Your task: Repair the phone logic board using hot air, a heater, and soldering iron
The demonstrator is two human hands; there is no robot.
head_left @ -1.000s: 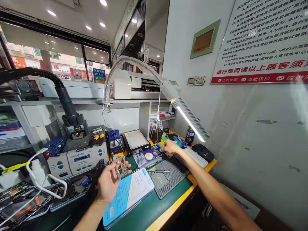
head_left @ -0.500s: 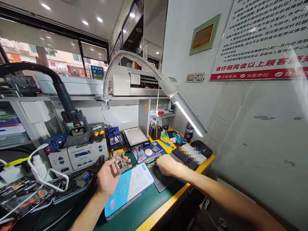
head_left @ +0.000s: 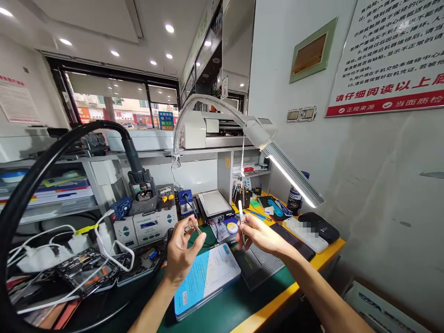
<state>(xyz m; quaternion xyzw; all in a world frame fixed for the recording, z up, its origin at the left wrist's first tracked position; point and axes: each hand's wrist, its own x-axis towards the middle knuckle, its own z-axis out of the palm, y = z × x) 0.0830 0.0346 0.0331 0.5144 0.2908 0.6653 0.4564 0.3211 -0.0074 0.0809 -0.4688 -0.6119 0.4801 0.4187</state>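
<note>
My left hand [head_left: 182, 252] is raised over the bench, its fingers closed on a small metal frame part [head_left: 196, 227] that shows edge-on. My right hand [head_left: 258, 233] is up beside it, pinching a thin white-handled tool [head_left: 240, 213] held upright. The two hands are close together above a blue-and-white flat box [head_left: 206, 280] that lies on the green mat [head_left: 222, 310]. A dark perforated pad [head_left: 258, 261] lies just right of the box, under my right hand.
Behind the hands stand a grey rework station [head_left: 147, 226], a blue soldering stand [head_left: 185, 201] and a heating plate [head_left: 214, 206]. A gooseneck lamp [head_left: 294, 173] hangs over the right side. Opened phones and white cables [head_left: 83, 273] cover the left. A black hose [head_left: 45, 157] arcs overhead.
My right hand left the pad, came up with the white-handled tool and met the left hand. The left hand turned the metal frame edge-on. The view shifted left.
</note>
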